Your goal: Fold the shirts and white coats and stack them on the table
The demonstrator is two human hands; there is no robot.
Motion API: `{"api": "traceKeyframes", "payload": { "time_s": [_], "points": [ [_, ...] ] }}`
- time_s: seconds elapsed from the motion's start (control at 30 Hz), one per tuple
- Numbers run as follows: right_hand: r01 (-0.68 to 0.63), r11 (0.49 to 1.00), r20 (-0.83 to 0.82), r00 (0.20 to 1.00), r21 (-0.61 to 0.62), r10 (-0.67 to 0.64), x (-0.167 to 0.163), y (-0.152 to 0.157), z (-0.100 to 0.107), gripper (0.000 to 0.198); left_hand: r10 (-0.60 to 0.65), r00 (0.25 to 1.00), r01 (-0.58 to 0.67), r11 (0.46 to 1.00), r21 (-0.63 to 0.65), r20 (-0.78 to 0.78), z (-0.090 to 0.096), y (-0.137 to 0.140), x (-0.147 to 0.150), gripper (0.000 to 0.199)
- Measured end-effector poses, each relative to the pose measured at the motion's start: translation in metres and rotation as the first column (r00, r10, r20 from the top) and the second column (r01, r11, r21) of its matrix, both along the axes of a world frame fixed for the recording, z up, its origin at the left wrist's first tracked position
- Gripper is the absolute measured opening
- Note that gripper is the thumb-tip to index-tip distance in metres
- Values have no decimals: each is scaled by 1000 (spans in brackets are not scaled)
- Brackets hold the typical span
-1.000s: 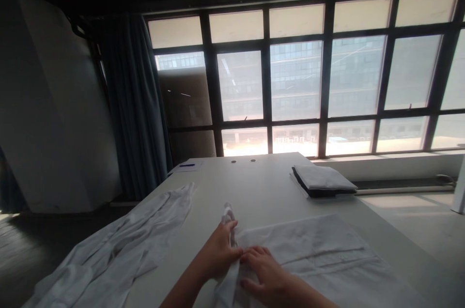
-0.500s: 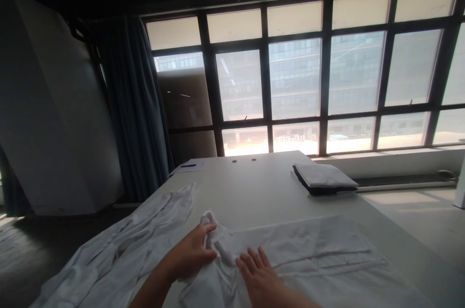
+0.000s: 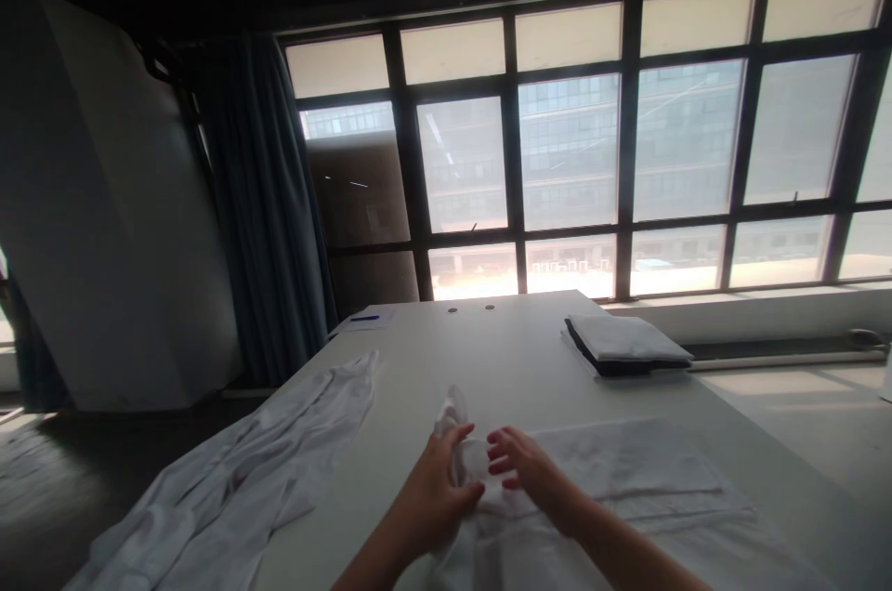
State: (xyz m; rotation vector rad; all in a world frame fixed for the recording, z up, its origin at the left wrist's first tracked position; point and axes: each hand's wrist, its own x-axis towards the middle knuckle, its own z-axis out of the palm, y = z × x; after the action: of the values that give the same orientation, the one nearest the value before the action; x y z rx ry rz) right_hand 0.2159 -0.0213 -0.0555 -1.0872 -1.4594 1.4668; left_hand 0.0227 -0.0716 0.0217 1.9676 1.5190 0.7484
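A white shirt [image 3: 641, 456] lies on the table in front of me, its right part spread flat with a long fold line across it. Its left end stands bunched up, and my left hand [image 3: 439, 489] grips it between thumb and fingers. Close by on the right, my right hand [image 3: 530, 470] hovers at the raised cloth with its fingers apart and slightly curled. I cannot tell whether those fingertips touch the fabric. My forearms and hands hide part of the shirt's near side.
Another white garment [image 3: 279, 452] lies crumpled along the table's left side. A folded stack of white and dark cloth [image 3: 627, 340] sits at the right edge. Paper with a blue pen [image 3: 364, 319] lies at the far left corner of the white table [image 3: 432, 349]. Windows stand behind.
My left hand has moved right with the shirt's left end, folding it inward. My right hand has come up off the flat cloth and moved right and away from me.
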Motion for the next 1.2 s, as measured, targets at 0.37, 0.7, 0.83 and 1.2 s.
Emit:
{"api": "traceKeyframes", "payload": {
  "time_s": [0.37,0.7,0.83,1.2],
  "points": [
    [138,968,-23,989,-211,-146,42,32,-1,52,-274,814,467,833,-296,512,-26,5,18,48],
    [-47,949,-42,999,-312,35,45,30,-1,50,-11,988,-3,996,84,157,-117,89,-51,61],
    [-208,915,-127,976,-346,174,52,28,1,47,13,1000,-14,994,112,7,-116,86,-44,54],
    [-87,988,589,808,125,-4,55,30,7,29,-37,992,58,984,169,-124,-103,74,-37,51]
  ]
}}
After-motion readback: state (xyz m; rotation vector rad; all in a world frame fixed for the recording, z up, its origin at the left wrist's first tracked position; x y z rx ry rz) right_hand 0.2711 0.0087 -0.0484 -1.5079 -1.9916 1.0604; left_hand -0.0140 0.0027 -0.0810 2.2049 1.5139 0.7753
